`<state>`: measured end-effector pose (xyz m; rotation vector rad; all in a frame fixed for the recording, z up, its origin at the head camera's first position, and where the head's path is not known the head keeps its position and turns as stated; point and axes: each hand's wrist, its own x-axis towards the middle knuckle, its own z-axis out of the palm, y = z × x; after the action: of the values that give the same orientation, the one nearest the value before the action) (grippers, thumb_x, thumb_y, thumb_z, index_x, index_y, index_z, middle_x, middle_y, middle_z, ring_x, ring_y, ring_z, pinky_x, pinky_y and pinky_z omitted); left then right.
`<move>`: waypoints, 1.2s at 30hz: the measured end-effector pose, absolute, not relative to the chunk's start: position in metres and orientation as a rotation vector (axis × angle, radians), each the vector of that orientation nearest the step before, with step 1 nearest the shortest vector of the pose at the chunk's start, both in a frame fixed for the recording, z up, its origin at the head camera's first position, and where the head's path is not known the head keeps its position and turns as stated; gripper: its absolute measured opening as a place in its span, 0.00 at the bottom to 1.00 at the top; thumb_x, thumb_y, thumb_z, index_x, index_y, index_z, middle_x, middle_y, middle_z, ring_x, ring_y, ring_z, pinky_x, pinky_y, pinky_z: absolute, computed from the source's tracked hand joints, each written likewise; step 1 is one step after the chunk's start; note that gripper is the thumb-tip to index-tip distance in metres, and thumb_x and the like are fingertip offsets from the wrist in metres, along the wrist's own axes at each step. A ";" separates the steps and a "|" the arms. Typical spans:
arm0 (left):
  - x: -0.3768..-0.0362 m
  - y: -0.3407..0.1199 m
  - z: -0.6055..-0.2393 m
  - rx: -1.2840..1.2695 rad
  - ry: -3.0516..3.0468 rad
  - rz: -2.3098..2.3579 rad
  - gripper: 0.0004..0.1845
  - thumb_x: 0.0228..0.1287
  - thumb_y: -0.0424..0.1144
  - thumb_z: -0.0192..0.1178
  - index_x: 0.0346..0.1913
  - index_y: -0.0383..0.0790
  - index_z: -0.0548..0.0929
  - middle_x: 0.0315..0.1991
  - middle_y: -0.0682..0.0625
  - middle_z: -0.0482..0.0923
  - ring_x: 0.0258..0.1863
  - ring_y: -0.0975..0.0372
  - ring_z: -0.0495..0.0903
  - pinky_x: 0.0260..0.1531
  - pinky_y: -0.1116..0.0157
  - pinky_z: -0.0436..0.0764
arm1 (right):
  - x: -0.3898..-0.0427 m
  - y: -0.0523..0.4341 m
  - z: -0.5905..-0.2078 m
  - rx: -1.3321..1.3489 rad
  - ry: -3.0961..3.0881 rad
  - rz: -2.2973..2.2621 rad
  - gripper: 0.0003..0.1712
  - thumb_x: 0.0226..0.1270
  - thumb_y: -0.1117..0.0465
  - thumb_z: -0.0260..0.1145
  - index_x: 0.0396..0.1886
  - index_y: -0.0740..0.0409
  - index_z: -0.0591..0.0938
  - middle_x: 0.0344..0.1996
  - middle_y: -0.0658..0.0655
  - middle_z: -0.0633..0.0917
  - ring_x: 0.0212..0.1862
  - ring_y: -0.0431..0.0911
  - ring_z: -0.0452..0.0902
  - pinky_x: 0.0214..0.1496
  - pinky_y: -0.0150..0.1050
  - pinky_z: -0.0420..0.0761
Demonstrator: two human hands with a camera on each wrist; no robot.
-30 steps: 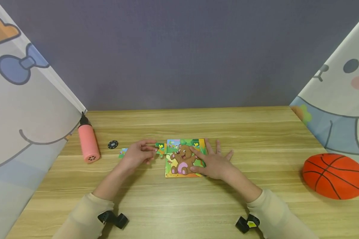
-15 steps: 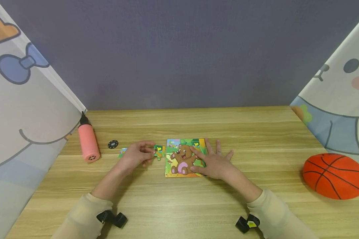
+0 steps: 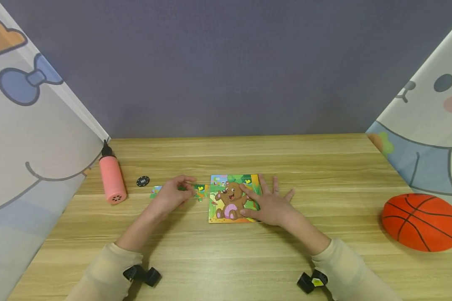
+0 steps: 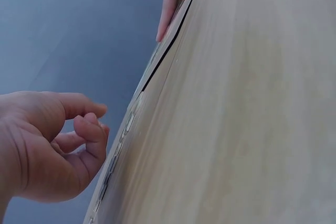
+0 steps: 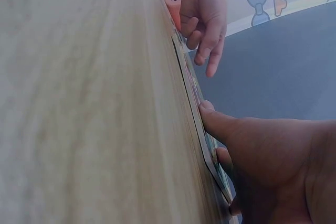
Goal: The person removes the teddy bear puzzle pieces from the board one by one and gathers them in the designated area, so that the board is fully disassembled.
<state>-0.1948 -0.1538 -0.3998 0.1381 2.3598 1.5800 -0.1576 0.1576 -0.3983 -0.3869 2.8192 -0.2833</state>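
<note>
In the head view, a bear jigsaw puzzle (image 3: 219, 214) lies flat on the wooden table (image 3: 226, 259). Just left of it is a puzzle piece with a yellow duck (image 3: 201, 190). My left hand (image 3: 168, 195) hovers over that side, its fingers loosely bent; the left wrist view shows nothing between thumb and fingertips of this hand (image 4: 58, 145). It hides some of the pieces below it. Another green and blue puzzle piece (image 3: 155, 190) shows left of the wrist. With fingers spread, my right hand (image 3: 272, 207) rests on the puzzle's right side, its thumb on the surface.
A pink hand pump (image 3: 112, 177) with a black nozzle lies at the left, and a black round chip (image 3: 142, 181) is beside it. At the far right sits an orange ball (image 3: 422, 222) with basketball lines. A grey panel (image 3: 226, 71) closes off the back.
The left hand has drawn the duck piece slightly left, away from the puzzle's edge, and let it go on the table. The right hand has stayed in place.
</note>
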 end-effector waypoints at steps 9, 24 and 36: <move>-0.191 -0.136 -0.401 0.186 2.271 1.601 0.21 0.65 0.29 0.64 0.61 0.35 0.79 0.37 0.44 0.77 0.22 0.61 0.70 0.22 0.69 0.72 | -0.158 0.158 -0.399 -0.382 2.814 -0.277 0.46 0.67 0.23 0.52 0.81 0.27 0.53 0.80 0.65 0.40 0.75 0.76 0.29 0.53 0.89 0.37; -0.190 -0.112 -0.406 0.225 2.147 1.639 0.21 0.64 0.26 0.64 0.61 0.33 0.79 0.39 0.43 0.77 0.24 0.61 0.72 0.22 0.71 0.72 | -0.159 0.157 -0.400 -0.383 2.810 -0.276 0.45 0.68 0.25 0.53 0.81 0.28 0.54 0.80 0.66 0.40 0.75 0.76 0.28 0.53 0.89 0.37; -0.188 -0.106 -0.404 0.241 2.283 1.487 0.25 0.60 0.26 0.68 0.62 0.36 0.81 0.36 0.45 0.76 0.19 0.63 0.69 0.18 0.71 0.67 | -0.159 0.157 -0.400 -0.374 2.801 -0.276 0.45 0.67 0.24 0.52 0.81 0.27 0.53 0.80 0.65 0.38 0.74 0.76 0.27 0.52 0.89 0.36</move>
<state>-0.1884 -0.1056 -0.4042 0.2407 2.2828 1.4870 -0.1594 0.1570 -0.4000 -0.3740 2.8005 -0.2760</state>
